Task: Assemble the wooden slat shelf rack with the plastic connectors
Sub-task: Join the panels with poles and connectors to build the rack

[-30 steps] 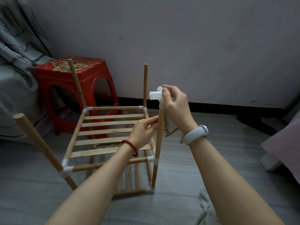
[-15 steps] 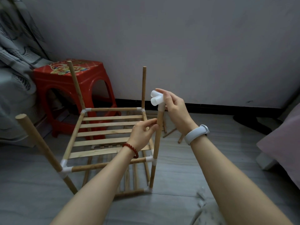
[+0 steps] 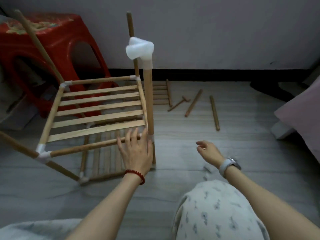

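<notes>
- The floor [image 3: 173, 179], grey wood-grain boards, carries everything; a red plastic stool [image 3: 57, 37] stands at the far left against the wall.
- The shelf rack [image 3: 97, 110] stands left of centre, half built: one upper tier of flat slats lies level, its long side running left to right, and a lower tier shows through beneath it. Four round posts rise from the corners, their long axes roughly upright, the left ones leaning outward.
- The near-right post [image 3: 149, 101] stands vertical and is capped by a white plastic connector [image 3: 140, 49], whose open sockets face left and away, ready for rails.
- Spare dowels [image 3: 213, 112] and another slat panel [image 3: 161, 94] lie flat on the floor to the right and beyond the rack, well apart from both hands.
- The left hand [image 3: 136, 151] rests with fingers spread and straight on the near front rail beside the post, steadying the frame, gripping nothing.
- The right hand [image 3: 208, 151] hovers low to the right of the rack, fingers loosely curled, empty.
- Judged step: one top corner is capped and the other three posts stand bare. The next move likely calls for fetching another connector or dowel with the right hand while the left braces the rack.
</notes>
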Demonstrator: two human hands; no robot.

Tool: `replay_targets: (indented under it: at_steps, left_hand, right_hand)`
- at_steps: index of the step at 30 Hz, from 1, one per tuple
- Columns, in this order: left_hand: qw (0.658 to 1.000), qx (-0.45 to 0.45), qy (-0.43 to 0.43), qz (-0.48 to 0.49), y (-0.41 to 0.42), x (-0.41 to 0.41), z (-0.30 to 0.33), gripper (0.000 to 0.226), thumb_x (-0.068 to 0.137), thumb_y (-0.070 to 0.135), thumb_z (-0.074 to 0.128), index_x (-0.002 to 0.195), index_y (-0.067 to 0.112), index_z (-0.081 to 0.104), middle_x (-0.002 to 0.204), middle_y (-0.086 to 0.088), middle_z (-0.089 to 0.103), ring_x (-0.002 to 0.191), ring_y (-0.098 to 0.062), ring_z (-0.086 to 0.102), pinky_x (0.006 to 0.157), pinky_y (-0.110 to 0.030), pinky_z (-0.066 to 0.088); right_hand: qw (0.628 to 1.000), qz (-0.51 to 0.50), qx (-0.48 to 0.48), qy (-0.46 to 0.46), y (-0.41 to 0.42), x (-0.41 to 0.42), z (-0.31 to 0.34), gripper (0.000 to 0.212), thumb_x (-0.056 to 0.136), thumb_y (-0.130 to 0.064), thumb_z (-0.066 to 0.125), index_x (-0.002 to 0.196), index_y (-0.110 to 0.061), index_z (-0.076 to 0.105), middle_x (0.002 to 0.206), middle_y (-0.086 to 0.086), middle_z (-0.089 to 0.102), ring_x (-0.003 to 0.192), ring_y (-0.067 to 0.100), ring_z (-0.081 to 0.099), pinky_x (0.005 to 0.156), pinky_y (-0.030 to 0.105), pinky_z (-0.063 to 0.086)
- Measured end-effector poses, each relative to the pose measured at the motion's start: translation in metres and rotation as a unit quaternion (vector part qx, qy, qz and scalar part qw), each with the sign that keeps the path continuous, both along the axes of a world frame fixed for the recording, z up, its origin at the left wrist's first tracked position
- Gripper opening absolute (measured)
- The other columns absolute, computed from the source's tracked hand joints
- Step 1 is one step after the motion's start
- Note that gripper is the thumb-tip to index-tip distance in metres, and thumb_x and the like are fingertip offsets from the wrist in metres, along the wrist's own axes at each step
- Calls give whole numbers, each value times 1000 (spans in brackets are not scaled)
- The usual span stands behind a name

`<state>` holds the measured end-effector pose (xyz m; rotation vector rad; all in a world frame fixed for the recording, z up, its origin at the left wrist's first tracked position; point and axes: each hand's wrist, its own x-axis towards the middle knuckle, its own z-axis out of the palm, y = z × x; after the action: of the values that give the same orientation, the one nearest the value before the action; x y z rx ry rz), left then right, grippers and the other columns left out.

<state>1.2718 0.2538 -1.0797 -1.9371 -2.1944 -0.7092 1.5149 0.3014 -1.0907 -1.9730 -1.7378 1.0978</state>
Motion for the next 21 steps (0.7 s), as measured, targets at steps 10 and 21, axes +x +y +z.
replay_targets:
  at_steps: [10, 21]
  left_hand:
    - [981, 141, 123, 41, 28, 0, -50, 44, 86, 45, 47, 125, 26, 43, 131, -3, 34, 126, -28, 29, 109, -50, 6]
    - [981, 83, 163, 58, 24, -2, -52, 55, 83, 51, 45, 131, 26, 39, 135, -5, 31, 127, -29, 27, 110, -50, 3]
  right_hand:
    - [971, 6, -141, -191, 2, 32, -149, 57, 95, -13, 41, 147, -21, 21, 155, 12, 3, 137, 38, 18, 106, 47, 30]
    - [972, 80, -2, -221, 0, -3, -143, 34, 87, 4, 39, 115, -11, 50, 130, 11, 35, 109, 33, 42, 73, 38, 45]
